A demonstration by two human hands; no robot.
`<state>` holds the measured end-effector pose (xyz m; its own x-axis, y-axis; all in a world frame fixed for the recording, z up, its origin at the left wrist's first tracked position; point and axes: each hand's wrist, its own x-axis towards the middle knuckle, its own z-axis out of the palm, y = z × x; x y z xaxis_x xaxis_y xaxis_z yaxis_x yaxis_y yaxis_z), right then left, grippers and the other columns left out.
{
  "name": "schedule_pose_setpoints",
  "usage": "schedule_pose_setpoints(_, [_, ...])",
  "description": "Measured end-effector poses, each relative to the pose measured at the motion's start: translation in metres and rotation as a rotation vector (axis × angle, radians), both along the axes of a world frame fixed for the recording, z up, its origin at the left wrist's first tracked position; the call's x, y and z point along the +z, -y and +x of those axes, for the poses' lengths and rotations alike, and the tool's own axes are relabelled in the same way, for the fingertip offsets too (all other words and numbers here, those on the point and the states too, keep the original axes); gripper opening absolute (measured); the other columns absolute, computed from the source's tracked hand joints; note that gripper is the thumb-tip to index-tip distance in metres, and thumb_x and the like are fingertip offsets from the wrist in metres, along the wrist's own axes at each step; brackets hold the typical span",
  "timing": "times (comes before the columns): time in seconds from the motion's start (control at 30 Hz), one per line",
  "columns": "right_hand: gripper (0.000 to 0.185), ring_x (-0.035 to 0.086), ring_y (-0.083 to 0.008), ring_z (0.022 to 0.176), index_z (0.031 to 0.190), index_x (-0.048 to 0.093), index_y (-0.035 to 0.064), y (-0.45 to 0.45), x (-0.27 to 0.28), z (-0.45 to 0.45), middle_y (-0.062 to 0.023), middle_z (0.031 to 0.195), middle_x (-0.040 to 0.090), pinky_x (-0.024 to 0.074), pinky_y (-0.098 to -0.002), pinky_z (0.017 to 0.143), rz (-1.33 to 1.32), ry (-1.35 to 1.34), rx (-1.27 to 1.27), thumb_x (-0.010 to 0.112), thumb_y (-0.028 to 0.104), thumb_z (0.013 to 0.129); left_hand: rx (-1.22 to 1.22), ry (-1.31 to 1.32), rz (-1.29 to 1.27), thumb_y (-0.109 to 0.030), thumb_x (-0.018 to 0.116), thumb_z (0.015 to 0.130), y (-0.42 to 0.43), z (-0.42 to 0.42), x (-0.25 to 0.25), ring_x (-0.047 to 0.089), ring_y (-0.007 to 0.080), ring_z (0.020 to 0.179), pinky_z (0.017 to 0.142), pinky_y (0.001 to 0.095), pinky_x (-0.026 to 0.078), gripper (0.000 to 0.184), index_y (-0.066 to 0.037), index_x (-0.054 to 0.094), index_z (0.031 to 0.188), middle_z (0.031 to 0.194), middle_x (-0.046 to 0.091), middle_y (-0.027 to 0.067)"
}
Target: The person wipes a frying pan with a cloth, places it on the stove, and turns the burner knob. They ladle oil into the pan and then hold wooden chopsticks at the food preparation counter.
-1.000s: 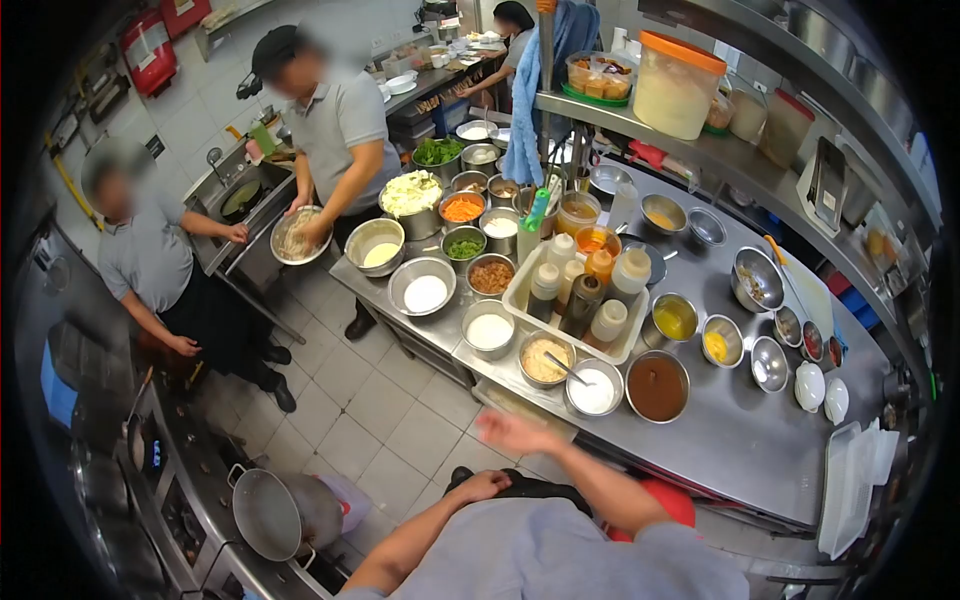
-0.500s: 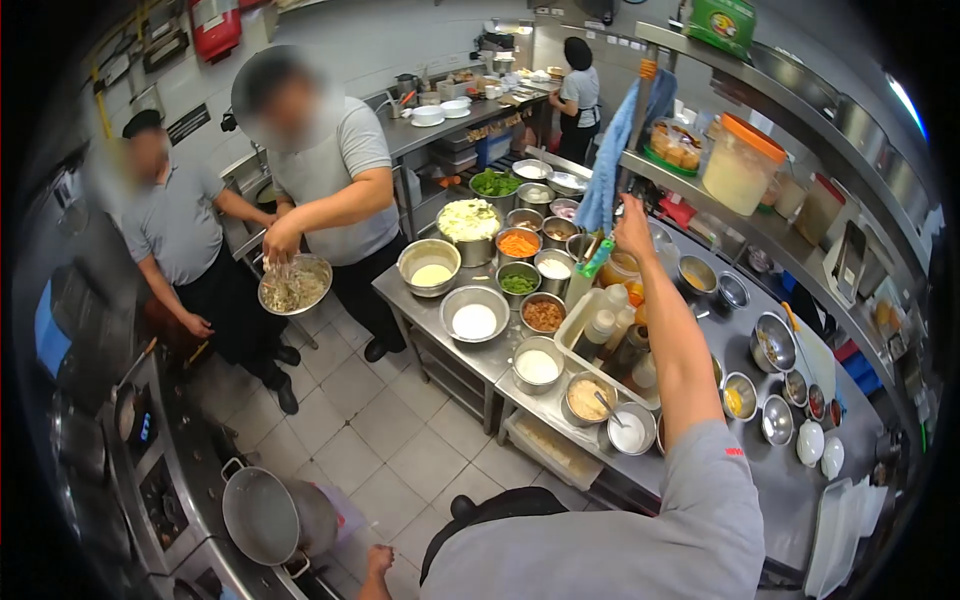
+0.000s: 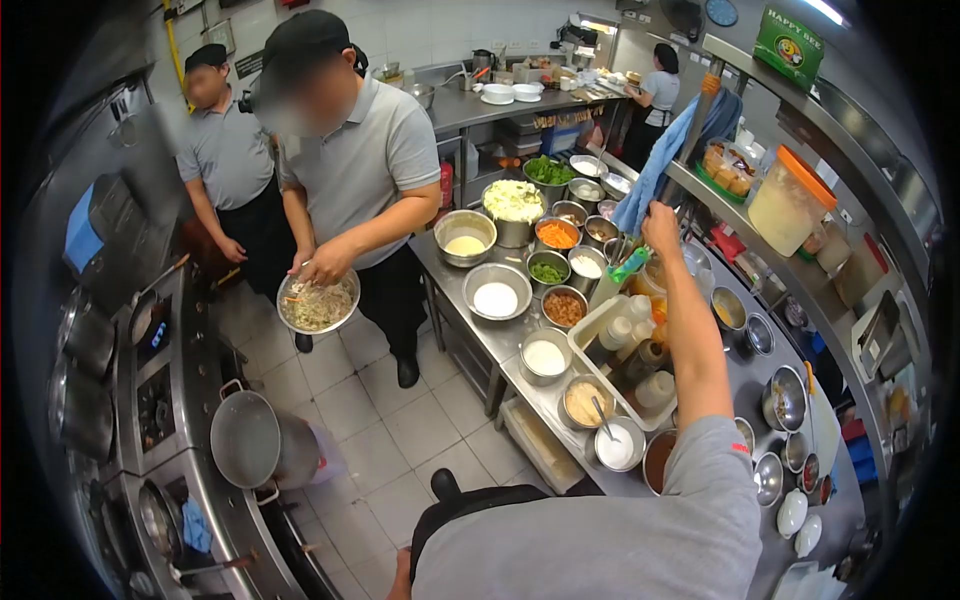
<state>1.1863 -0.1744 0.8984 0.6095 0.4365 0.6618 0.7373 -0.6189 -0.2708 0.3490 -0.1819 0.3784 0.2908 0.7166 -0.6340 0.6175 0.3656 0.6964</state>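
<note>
My right hand [image 3: 660, 226] reaches far over the steel counter beside a hanging blue cloth [image 3: 655, 165]. Its fingers are curled closed among upright utensils, and what they hold is hidden. Just below it, a green-handled utensil [image 3: 630, 265] leans at the end of a white tub [image 3: 590, 345] of squeeze bottles. Of my left hand [image 3: 403, 572], only a strip of skin shows low beside my body, with the fingers out of sight. Close to my right forearm are a bowl of white powder [image 3: 620, 445] with a spoon and a bowl of tan crumbs [image 3: 588, 402].
A co-worker's hands [image 3: 325, 262] are at a metal bowl of mixed food [image 3: 318, 305]; another person [image 3: 230, 150] stands behind. Bowls of shredded cabbage [image 3: 512, 202] and carrot [image 3: 557, 234] crowd the counter. A large pot [image 3: 246, 440] stands by the stove at left. Shelves overhang at right.
The view has shifted. My right arm stays stretched toward the utensils. My left hand has drawn in against my body. The co-worker's hand has lowered to the bowl.
</note>
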Motion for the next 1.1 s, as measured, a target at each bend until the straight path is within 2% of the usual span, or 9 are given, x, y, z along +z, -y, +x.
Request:
schedule_pose_setpoints(0.1, [0.011,0.057,-0.0436,0.082,0.080,0.057,-0.0036,0.000,0.018,-0.001,-0.0281,0.082,0.058,0.0453,-0.0479,0.073,-0.100,0.002,0.077,0.054,0.002,0.072,-0.106,-0.181,0.087,-0.020,0.057,0.077,0.024,0.022,0.052,0.056,0.0154,0.062,0.056,0.0347,0.046,0.025,0.004,0.066,0.078,0.068,0.063,0.0106])
schedule_pose_setpoints(0.23, [0.009,0.058,-0.0416,0.078,0.079,0.058,-0.0009,0.002,0.067,-0.021,-0.0234,0.080,0.060,0.0455,-0.0469,0.068,-0.083,0.154,0.310,0.060,0.008,0.076,0.208,-0.152,-0.171,-0.014,0.052,0.080,0.069,0.045,0.090,0.061,0.0210,0.069,0.066,0.0343,0.050,0.023,0.003,0.065,0.080,0.073,0.065,0.0131])
schedule_pose_setpoints(0.43, [0.014,0.058,-0.0395,0.075,0.083,0.057,-0.0013,0.018,0.163,-0.092,-0.0224,0.076,0.059,0.0447,-0.0437,0.065,-0.148,0.172,0.359,0.060,0.012,0.079,0.203,-0.329,0.138,-0.009,0.050,0.076,0.138,0.047,0.081,0.060,0.0208,0.069,0.066,0.0338,0.049,0.020,0.002,0.065,0.082,0.073,0.065,0.0126])
schedule_pose_setpoints(0.6, [0.015,0.054,-0.0348,0.064,0.084,0.055,-0.0012,0.043,0.213,-0.192,-0.0194,0.068,0.055,0.0430,-0.0372,0.060,-0.146,0.245,0.547,0.061,0.012,0.080,0.494,-0.189,0.028,-0.007,0.052,0.072,0.179,0.031,0.085,0.060,0.0194,0.069,0.065,0.0323,0.048,0.018,0.005,0.065,0.079,0.071,0.064,0.0127])
schedule_pose_setpoints(0.67, [0.012,0.053,-0.0256,0.057,0.083,0.053,-0.0020,0.056,0.222,-0.238,-0.0153,0.064,0.052,0.0418,-0.0326,0.057,-0.202,0.103,0.666,0.059,0.008,0.080,0.547,-0.158,-0.118,-0.007,0.053,0.071,0.199,0.023,0.069,0.060,0.0183,0.069,0.064,0.0316,0.048,0.018,0.005,0.065,0.076,0.071,0.064,0.0126])
schedule_pose_setpoints(0.77, [0.006,0.051,-0.0168,0.057,0.081,0.052,-0.0023,0.067,0.215,-0.290,-0.0100,0.064,0.052,0.0407,-0.0288,0.056,-0.241,0.024,0.932,0.056,0.002,0.080,0.422,-0.267,-0.145,-0.013,0.055,0.071,0.222,0.034,0.090,0.062,0.0230,0.072,0.066,0.0341,0.049,0.021,0.005,0.065,0.078,0.074,0.065,0.0173])
schedule_pose_setpoints(0.8, [0.004,0.050,-0.0149,0.057,0.081,0.053,-0.0021,0.067,0.208,-0.307,-0.0084,0.065,0.053,0.0404,-0.0279,0.055,-0.277,-0.045,0.972,0.055,0.000,0.079,0.377,-0.295,-0.097,-0.021,0.058,0.072,0.235,0.023,0.046,0.064,0.0309,0.078,0.071,0.0384,0.049,0.027,0.003,0.066,0.081,0.081,0.066,0.0213])
schedule_pose_setpoints(0.87, [0.003,0.049,-0.0121,0.057,0.080,0.054,-0.0017,0.069,0.181,-0.332,-0.0063,0.065,0.053,0.0395,-0.0262,0.053,-0.331,-0.154,1.062,0.056,-0.002,0.077,0.248,-0.329,-0.102,-0.025,0.058,0.073,0.243,0.031,0.069,0.063,0.0360,0.085,0.077,0.0415,0.048,0.028,0.000,0.066,0.084,0.087,0.065,0.0220])
schedule_pose_setpoints(1.1, [0.004,0.047,-0.0103,0.048,0.076,0.058,0.0001,0.097,0.021,-0.329,-0.0046,0.054,0.052,0.0373,-0.0270,0.044,-0.532,-0.733,1.029,0.059,-0.004,0.073,0.578,-0.137,-0.083,-0.025,0.057,0.077,0.273,0.016,0.073,0.063,0.0315,0.088,0.079,0.0379,0.048,0.026,-0.003,0.065,0.087,0.091,0.065,0.0188])
